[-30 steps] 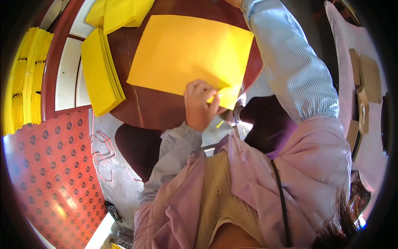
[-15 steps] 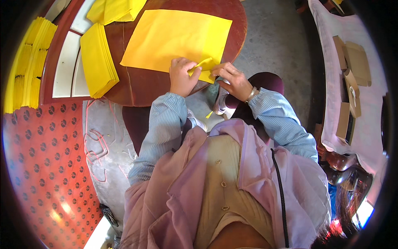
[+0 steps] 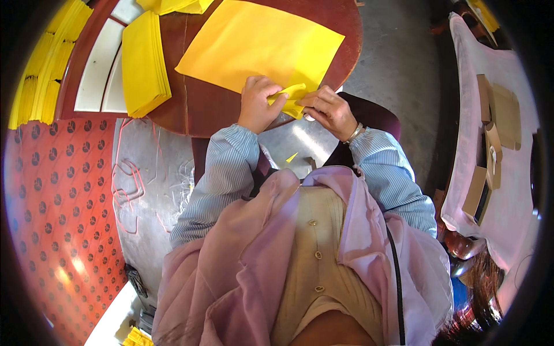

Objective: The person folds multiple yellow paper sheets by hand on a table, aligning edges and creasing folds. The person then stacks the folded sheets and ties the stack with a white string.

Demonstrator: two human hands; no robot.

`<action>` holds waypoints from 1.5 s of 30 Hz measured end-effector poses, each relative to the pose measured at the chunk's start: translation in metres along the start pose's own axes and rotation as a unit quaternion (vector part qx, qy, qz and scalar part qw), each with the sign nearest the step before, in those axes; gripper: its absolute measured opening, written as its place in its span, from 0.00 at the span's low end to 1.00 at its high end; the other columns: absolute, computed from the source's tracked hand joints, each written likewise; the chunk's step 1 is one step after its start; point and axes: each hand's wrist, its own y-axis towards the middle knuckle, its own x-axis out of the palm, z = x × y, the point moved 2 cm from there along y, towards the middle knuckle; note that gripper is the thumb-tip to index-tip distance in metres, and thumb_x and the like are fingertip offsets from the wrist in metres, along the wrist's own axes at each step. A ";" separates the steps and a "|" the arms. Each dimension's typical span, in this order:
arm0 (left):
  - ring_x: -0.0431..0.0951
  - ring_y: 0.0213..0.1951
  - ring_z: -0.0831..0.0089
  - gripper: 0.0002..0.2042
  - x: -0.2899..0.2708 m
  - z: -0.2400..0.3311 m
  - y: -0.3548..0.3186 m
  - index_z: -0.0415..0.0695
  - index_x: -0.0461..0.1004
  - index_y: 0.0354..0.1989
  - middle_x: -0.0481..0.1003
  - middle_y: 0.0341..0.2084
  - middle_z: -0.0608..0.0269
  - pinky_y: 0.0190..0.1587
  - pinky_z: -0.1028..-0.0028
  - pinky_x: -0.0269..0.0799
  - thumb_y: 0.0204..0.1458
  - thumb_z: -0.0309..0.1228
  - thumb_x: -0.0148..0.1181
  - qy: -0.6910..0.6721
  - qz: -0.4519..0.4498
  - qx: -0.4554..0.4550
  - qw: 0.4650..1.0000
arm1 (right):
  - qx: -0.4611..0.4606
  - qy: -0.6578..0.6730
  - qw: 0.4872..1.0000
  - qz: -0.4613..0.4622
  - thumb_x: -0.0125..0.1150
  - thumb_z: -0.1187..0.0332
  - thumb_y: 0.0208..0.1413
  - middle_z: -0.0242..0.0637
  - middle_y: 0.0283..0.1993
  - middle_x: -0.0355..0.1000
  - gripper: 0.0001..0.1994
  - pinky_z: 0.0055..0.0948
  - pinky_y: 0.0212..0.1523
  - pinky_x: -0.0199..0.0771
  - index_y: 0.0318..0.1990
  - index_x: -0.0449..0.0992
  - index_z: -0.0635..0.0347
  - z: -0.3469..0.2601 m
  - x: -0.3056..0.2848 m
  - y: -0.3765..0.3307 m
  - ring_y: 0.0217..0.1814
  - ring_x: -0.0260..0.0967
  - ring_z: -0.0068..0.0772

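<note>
A large yellow sheet (image 3: pixel 259 43), of fabric or paper, lies flat on a round red-brown table (image 3: pixel 173 109), its near right corner folded up over the table's front edge. My left hand (image 3: pixel 258 104) is closed on the raised yellow flap, thumb and fingers pinching it. To its right, my right hand (image 3: pixel 333 112) is closed on the sheet's edge beside the flap, the fingertips pressed together. The bit of yellow between the two hands is crumpled, and the fingers partly hide it.
A neat stack of folded yellow pieces (image 3: pixel 144 63) rests at the table's left, with more yellow pieces (image 3: pixel 179 4) behind. Further bundles (image 3: pixel 43 63) stand at the far left. Open cardboard boxes (image 3: pixel 505 115) sit on a pink-covered table (image 3: pixel 470 155) at the right. A yellow scrap (image 3: pixel 292 157) lies on the floor.
The whole view has shifted and turned slightly. Both hands stay on the sheet's near corner, where the folded flap now shows a little larger between them.
</note>
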 end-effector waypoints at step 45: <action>0.70 0.55 0.54 0.16 -0.007 -0.007 -0.003 0.42 0.83 0.43 0.77 0.45 0.57 0.60 0.58 0.67 0.44 0.30 0.67 -0.006 -0.068 0.023 0.997 | 0.186 0.192 0.960 0.086 0.75 0.75 0.57 0.33 0.39 0.77 0.06 0.20 0.34 0.74 0.40 0.85 0.64 0.012 0.017 -0.009 0.33 0.74 0.19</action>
